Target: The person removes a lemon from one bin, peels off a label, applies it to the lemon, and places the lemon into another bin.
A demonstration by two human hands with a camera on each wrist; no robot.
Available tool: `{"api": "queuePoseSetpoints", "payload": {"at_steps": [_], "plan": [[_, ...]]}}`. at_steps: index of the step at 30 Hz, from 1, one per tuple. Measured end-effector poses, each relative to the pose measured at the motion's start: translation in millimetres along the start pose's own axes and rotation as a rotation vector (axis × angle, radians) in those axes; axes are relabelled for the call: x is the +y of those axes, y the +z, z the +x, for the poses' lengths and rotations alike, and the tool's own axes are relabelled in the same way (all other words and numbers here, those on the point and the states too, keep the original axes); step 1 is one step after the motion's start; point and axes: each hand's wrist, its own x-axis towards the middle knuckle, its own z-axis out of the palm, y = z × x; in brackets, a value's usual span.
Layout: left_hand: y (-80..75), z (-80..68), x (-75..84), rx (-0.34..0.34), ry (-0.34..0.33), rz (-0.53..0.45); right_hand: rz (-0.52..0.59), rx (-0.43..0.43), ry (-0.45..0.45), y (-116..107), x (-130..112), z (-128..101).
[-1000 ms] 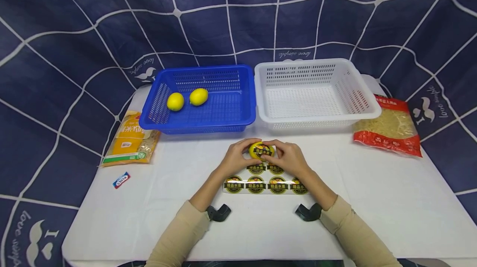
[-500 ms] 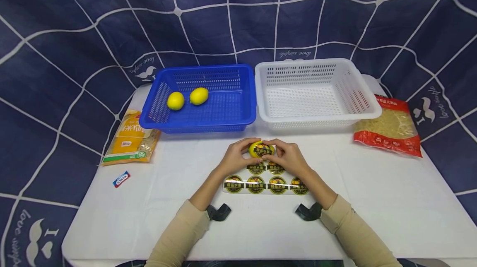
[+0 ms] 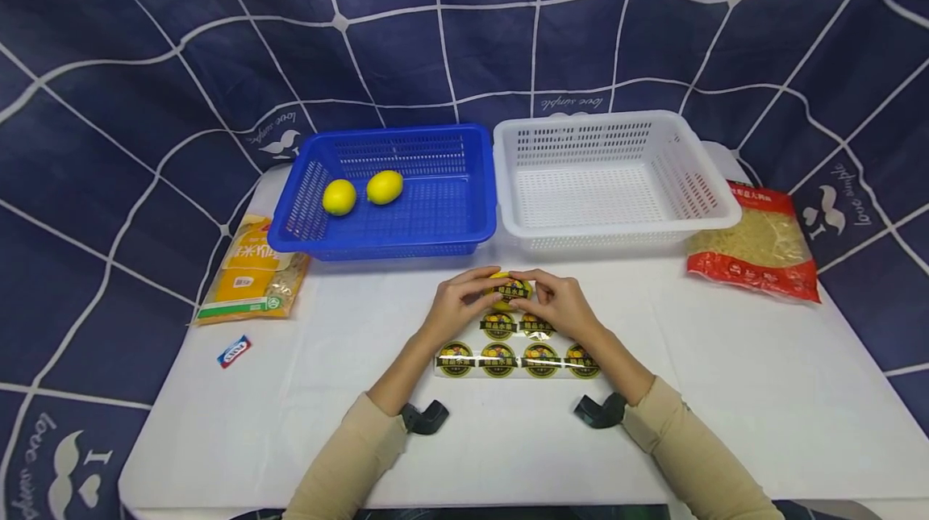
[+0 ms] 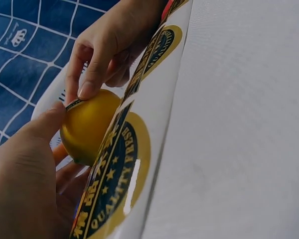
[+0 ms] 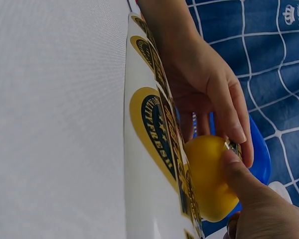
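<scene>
A lemon (image 4: 92,129) with a dark and gold round label (image 3: 512,289) on its upper side is held between both hands, above the table's middle. My left hand (image 3: 456,304) holds its left side, with thumb and fingertips at the label's edge. From the other side my right hand (image 3: 562,306) grips it, thumb and index finger beside the label. Just in front of the lemon lies a glossy sticker sheet (image 3: 497,360) with several matching labels. Parts of the lemon are hidden by fingers.
Two lemons (image 3: 385,187) sit in a blue basket (image 3: 443,218) at the back left. Beside it stands a white basket (image 3: 588,201). A yellow food bag (image 3: 250,270) lies left, a red pasta bag (image 3: 755,242) right. A small packet (image 3: 234,351) is near the left edge.
My left thumb and fingers have shifted right, further over the lemon and its label. The right hand stays almost in place on the lemon.
</scene>
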Motion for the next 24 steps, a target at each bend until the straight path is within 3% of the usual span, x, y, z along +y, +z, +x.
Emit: {"api": "queuePoseSetpoints", "payload": {"at_steps": [3, 8, 15, 20, 24], "plan": [[3.3, -2.7, -13.4, 0.005, 0.005, 0.04, 0.013, 0.005, 0.013, 0.5, 0.0, 0.0], [3.5, -4.3, -21.1, -0.002, -0.052, -0.028, 0.025, 0.007, 0.036, 1.8, 0.9, -0.3], [-8.9, 3.5, 8.8, -0.012, -0.182, -0.181, 0.102, 0.015, 0.091, 4.1, 3.5, -0.1], [-10.4, 3.4, 7.3, -0.028, -0.25, -0.239, 0.12, 0.097, 0.096, 5.9, 4.9, -0.7], [-10.1, 3.7, 7.7, -0.02, -0.251, -0.257, 0.082, 0.125, 0.051, 5.2, 4.5, -1.2]]}}
